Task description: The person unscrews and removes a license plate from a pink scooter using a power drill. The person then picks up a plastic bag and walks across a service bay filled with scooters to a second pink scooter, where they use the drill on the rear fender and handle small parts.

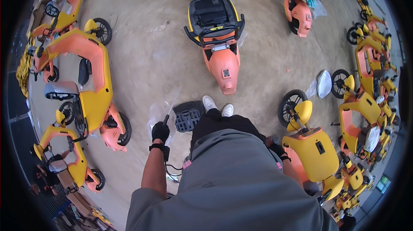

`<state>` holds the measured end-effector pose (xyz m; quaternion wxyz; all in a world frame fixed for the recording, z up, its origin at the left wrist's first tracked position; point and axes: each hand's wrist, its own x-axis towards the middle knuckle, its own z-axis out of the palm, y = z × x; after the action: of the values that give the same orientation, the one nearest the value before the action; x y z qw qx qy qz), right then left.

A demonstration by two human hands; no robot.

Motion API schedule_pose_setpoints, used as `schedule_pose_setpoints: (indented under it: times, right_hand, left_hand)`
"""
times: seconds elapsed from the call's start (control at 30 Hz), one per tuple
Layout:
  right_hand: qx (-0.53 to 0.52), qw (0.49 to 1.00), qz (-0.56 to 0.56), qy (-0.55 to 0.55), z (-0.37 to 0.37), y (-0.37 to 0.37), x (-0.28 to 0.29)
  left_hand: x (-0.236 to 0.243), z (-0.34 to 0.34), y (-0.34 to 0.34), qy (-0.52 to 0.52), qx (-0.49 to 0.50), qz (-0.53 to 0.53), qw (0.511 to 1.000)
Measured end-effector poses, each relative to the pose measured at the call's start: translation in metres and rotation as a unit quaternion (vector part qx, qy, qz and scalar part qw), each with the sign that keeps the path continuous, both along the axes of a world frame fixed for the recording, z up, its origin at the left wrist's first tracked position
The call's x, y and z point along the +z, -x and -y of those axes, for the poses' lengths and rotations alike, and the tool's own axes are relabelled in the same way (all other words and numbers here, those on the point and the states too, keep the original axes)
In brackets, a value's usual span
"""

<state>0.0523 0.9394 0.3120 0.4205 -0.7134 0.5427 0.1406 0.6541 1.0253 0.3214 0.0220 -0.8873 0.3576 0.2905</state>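
My left hand (160, 132), in a black glove, is closed round the dark handle of a long thin screwdriver (173, 105). The shaft points up and away over the floor. Just right of it lies a black moulded tray (189, 115) with shaped recesses, beside my shoes. My right hand (278, 149), also gloved, hangs by my right hip, partly covered by my shirt. A dark, round-ended thing (272, 139) sticks out at its fingers; its kind is unclear. Ahead of my feet stands a yellow and orange scooter (222, 65) with its seat lid raised.
Close to my right hand stands a yellow scooter (312, 153) with a black wheel. Another large scooter (97, 97) stands to my left, and several more line both sides. Clear plastic sheeting (155, 117) lies under my left hand. A white bag (324, 84) rests on the floor at right.
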Motion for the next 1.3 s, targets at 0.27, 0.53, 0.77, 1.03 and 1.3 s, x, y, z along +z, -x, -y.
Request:
schedule_pose_setpoints:
  times: [0.27,0.53,0.77,1.03,1.3]
  right_hand:
    - [0.100,0.994,-0.026,-0.029,-0.043,0.014,-0.026]
    - [-0.314,0.926,0.066,-0.200,-0.056,0.029,-0.039]
    - [-0.570,0.770,0.030,-0.285,-0.041,0.014,-0.019]
    - [-0.577,0.762,0.054,-0.288,-0.047,-0.005,-0.018]
    - [-0.637,0.720,0.076,-0.263,-0.060,-0.028,-0.032]
  left_hand:
    - [-0.005,-0.001,0.017,0.011,-0.095,-0.002,0.995]
    - [0.026,-0.011,0.041,-0.012,-0.093,0.024,0.995]
    - [0.048,-0.034,0.038,-0.033,-0.052,0.024,0.998]
    - [0.059,-0.025,0.002,-0.038,-0.131,0.051,0.989]
    - [0.062,0.023,-0.039,-0.095,-0.267,0.058,0.957]
